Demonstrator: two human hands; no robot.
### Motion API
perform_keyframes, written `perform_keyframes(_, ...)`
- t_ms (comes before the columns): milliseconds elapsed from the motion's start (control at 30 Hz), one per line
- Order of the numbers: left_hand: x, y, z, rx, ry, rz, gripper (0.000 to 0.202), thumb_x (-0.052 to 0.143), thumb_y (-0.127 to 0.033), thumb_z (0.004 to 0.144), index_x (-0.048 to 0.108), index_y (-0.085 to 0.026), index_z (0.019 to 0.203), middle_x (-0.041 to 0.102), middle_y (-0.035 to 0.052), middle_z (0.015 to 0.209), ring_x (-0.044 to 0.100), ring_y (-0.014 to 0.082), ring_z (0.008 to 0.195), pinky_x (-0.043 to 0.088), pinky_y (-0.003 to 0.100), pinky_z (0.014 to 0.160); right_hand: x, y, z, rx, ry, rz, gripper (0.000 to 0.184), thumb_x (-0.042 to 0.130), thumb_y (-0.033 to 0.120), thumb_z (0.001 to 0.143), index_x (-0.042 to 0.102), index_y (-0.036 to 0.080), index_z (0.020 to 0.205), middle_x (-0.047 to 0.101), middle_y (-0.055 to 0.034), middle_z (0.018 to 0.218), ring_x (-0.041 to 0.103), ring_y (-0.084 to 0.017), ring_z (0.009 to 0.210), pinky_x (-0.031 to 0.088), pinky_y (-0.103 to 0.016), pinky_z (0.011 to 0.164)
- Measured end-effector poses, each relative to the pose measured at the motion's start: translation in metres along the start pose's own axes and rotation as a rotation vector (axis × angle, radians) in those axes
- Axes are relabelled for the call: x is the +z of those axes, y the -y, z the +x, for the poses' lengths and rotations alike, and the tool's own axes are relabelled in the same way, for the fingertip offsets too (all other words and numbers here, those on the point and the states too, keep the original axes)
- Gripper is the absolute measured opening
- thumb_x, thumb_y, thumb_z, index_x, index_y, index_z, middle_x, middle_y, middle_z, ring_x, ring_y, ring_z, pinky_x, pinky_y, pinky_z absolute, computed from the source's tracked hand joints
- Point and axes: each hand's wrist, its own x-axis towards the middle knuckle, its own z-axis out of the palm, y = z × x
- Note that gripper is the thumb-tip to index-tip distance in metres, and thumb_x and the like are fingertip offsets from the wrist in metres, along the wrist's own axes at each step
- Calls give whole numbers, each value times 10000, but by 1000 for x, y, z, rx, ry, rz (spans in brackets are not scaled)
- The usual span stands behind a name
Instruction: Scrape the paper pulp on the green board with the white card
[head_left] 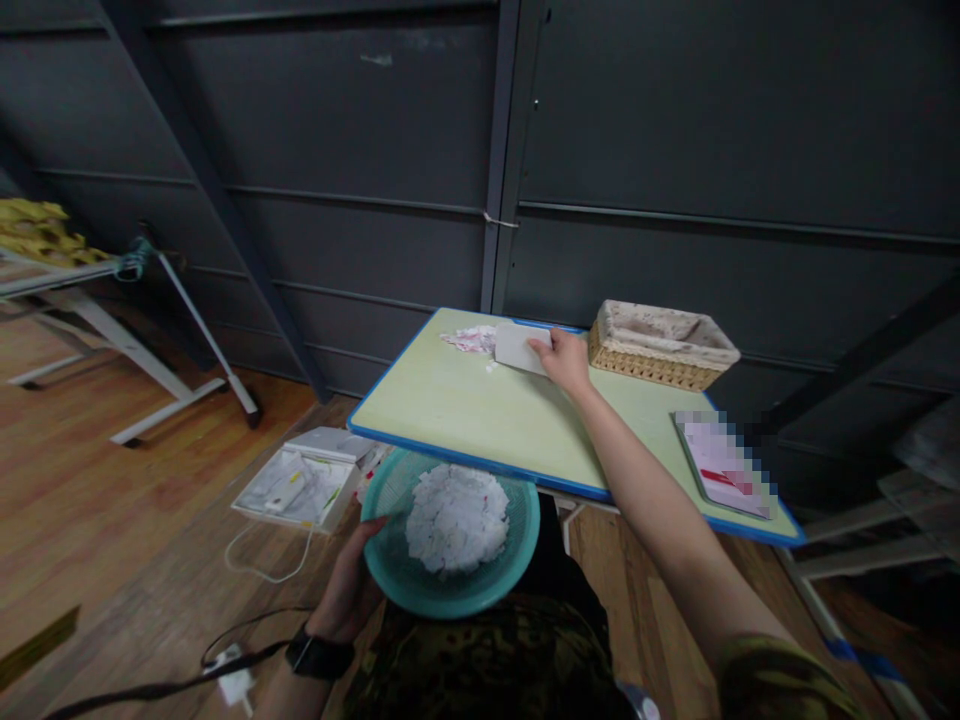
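My left hand (354,585) grips the left rim of a teal plastic colander (521,560), thumb over the edge, just below the table's front edge. Inside it lies a heap of torn white paper scraps (457,520). Out over the table, my right hand (564,358) pinches a flat white card (521,347), whose left end meets a small pile of white and pinkish scraps (471,340). A few loose bits lie just below the card. The fingers beneath the card are partly hidden.
The pale green tabletop (480,410) has a blue edge. A lined wicker basket (660,365) stands at its back right, and a blurred-out tablet-like object (724,470) lies near the right edge. An open white box (300,485) with a cable sits on the floor.
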Motion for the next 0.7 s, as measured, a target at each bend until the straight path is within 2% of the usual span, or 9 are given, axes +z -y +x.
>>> perform_keyframes(200, 3, -2, -3, -14, -41, 1, 381, 555, -132, 823, 636, -74, 1190, 784, 127, 923, 739, 281, 855, 590, 398, 791, 3, 0, 1, -25, 51, 142, 296, 533, 441, 830, 595, 181, 702, 637, -55, 685, 503, -183, 613, 290, -280, 585)
perform_keyframes(333, 8, -4, -6, -26, -69, 17, 379, 546, -135, 827, 641, -77, 1189, 788, 117, 852, 741, 285, 838, 589, 408, 786, 6, -2, 1, -4, -20, 72, 308, 517, 442, 849, 592, 180, 705, 622, -55, 670, 490, -182, 609, 279, -279, 589)
perform_keyframes(700, 6, -3, -5, -19, -56, 15, 387, 553, -131, 821, 642, -67, 1192, 786, 125, 901, 740, 282, 847, 588, 404, 792, 11, -2, 1, -13, -11, 83, 300, 539, 429, 852, 553, 187, 675, 580, -26, 627, 432, -157, 561, 240, -275, 571)
